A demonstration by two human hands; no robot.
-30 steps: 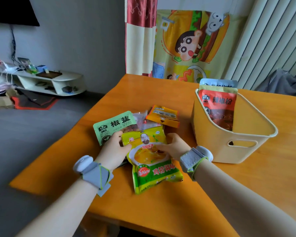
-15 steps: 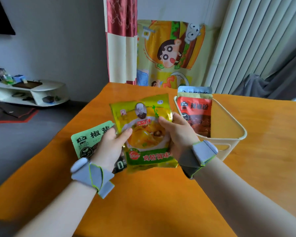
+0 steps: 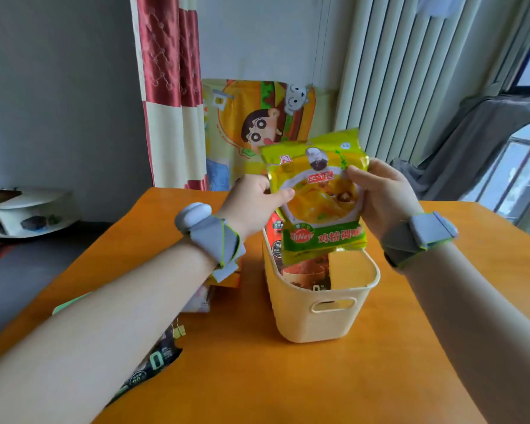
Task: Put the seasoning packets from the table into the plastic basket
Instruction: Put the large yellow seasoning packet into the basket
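A yellow-green seasoning packet [image 3: 317,197] hangs upright over the cream plastic basket [image 3: 315,316]. My left hand [image 3: 254,203] grips its left edge and my right hand [image 3: 380,194] grips its right edge. The packet's lower edge sits at about the basket's rim. Inside the basket stands a red chili powder packet [image 3: 303,272], partly hidden by the held packet. Left of the basket, more packets lie on the orange table [image 3: 273,387]: an orange one [image 3: 227,278], a dark one [image 3: 153,362] and a pale green one [image 3: 71,302], all mostly hidden under my left forearm.
The table's left edge runs diagonally beside my left arm, with grey floor beyond. A cartoon cushion [image 3: 257,123] and a red-and-cream curtain [image 3: 172,87] stand behind the far edge. A white low shelf [image 3: 22,209] sits at the far left.
Both hands lifted the yellow-green packet off the pile on the table and carried it to the right, over the basket. My view has swung right with it.
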